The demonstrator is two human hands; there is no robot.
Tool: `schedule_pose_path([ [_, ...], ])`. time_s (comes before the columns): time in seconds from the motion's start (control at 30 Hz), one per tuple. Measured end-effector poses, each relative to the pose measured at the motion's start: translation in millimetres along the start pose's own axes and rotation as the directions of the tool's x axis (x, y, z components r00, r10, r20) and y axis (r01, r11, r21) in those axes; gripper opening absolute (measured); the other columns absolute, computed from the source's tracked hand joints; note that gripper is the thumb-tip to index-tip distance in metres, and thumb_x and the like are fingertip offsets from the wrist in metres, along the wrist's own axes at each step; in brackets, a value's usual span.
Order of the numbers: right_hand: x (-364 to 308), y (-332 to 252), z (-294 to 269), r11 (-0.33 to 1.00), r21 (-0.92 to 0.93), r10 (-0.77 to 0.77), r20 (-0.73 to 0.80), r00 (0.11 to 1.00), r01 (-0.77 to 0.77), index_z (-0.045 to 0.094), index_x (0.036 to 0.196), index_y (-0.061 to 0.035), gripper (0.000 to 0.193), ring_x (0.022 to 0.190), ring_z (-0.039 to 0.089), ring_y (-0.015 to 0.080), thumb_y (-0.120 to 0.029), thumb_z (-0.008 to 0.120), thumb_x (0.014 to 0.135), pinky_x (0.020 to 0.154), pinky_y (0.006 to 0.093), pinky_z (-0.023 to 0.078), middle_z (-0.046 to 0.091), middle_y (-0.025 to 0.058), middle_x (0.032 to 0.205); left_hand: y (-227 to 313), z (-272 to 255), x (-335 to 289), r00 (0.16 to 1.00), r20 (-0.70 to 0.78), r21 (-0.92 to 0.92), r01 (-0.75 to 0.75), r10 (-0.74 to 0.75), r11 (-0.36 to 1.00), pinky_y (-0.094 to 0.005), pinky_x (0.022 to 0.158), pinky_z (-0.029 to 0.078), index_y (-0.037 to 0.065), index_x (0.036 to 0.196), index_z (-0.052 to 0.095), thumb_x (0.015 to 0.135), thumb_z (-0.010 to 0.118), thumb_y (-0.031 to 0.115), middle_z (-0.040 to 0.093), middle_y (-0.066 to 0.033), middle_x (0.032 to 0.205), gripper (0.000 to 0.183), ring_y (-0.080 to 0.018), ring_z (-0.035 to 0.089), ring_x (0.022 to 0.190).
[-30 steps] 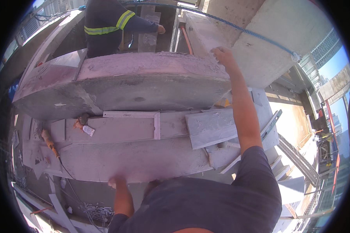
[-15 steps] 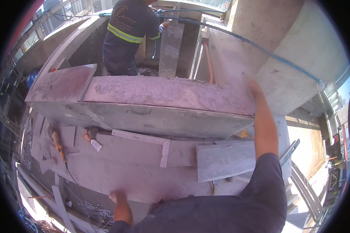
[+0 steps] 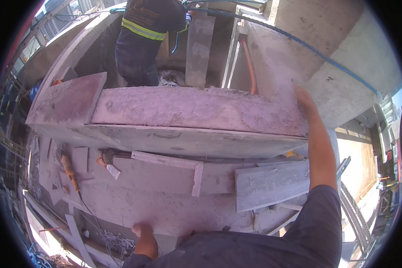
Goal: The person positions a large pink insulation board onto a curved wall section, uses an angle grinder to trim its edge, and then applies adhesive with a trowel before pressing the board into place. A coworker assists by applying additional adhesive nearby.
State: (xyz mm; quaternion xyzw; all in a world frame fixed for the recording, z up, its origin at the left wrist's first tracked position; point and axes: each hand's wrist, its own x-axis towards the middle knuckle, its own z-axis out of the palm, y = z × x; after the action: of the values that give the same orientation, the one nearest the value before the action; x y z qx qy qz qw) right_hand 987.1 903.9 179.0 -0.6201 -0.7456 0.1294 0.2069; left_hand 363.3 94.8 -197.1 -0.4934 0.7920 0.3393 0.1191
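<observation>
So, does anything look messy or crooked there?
Yes: pale bits lie strewn at lower left, looking like rubble. The grey slab at right lies crooked, not lined up with the low wall.

We see a blue rope (image 3: 308, 47), an orange pipe (image 3: 249, 67) and a dark shirt (image 3: 136, 56) with a yellow-green stripe (image 3: 144, 30). The wall top (image 3: 196, 107) looks pinkish grey with paler blotches. We see an orange and black power tool (image 3: 70, 172), a whitish ruler (image 3: 167, 161), a light grey slab (image 3: 272, 183) and our dark sleeve (image 3: 320, 210).
</observation>
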Motion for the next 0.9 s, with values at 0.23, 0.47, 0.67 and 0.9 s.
schedule_pose_path([
  [0.23,-18.9,-33.9,1.0,0.992,0.115,0.061,-0.034,0.998,-0.057,0.063,0.14,0.0164,0.078,0.145,0.058,0.0447,-0.054,0.04,0.114,0.118,0.047,0.044,0.067,0.037,0.142,5.0,-12.6,-2.3,0.999,0.052,-0.058,0.019,-0.016,0.998,-0.052,0.103,0.063,-0.003,0.134,0.071,0.108,0.053,0.023,0.073,-0.0248,0.137,0.041,-0.043,0.073,0.123],
  [0.47,-3.1,-19.8,-18.9,0.998,0.057,0.007,0.022,1.0,-0.008,0.063,0.142,0.0134,0.075,0.139,0.062,0.0371,-0.053,0.04,0.115,0.116,0.0446,0.046,0.07,0.0302,0.143,-0.9,-11.8,-14.0,0.991,0.102,0.127,-0.094,0.081,0.987,-0.0523,0.101,0.064,0.0,0.136,0.072,0.108,0.054,0.028,0.064,-0.0257,0.151,0.043,-0.0407,0.069,0.131],
  [0.67,-11.0,4.1,-25.3,0.985,0.14,0.075,0.15,0.986,-0.096,0.054,0.156,0.0097,0.076,0.148,0.054,0.0347,-0.053,0.037,0.116,0.123,0.0439,0.039,0.061,0.0242,0.156,74.7,-64.7,-69.1,0.888,-0.163,0.077,-0.423,0.43,0.903,-0.0604,0.117,0.043,0.01,0.163,0.047,0.107,0.047,0.038,0.052,-0.0243,0.153,0.063,-0.0405,0.059,0.138],
  [0.9,-3.1,-9.1,-7.5,0.978,0.207,-0.026,0.153,0.988,-0.006,0.054,0.155,0.01,0.075,0.147,0.055,0.0342,-0.052,0.037,0.116,0.122,0.0438,0.04,0.062,0.0241,0.155,284.3,-124.0,-292.6,-0.249,-0.098,-0.31,-0.912,0.964,-0.267,-0.0479,0.116,0.044,0.008,0.158,0.052,0.089,0.053,-0.008,0.047,-0.0214,0.154,0.071,-0.0371,0.05,0.142],
])
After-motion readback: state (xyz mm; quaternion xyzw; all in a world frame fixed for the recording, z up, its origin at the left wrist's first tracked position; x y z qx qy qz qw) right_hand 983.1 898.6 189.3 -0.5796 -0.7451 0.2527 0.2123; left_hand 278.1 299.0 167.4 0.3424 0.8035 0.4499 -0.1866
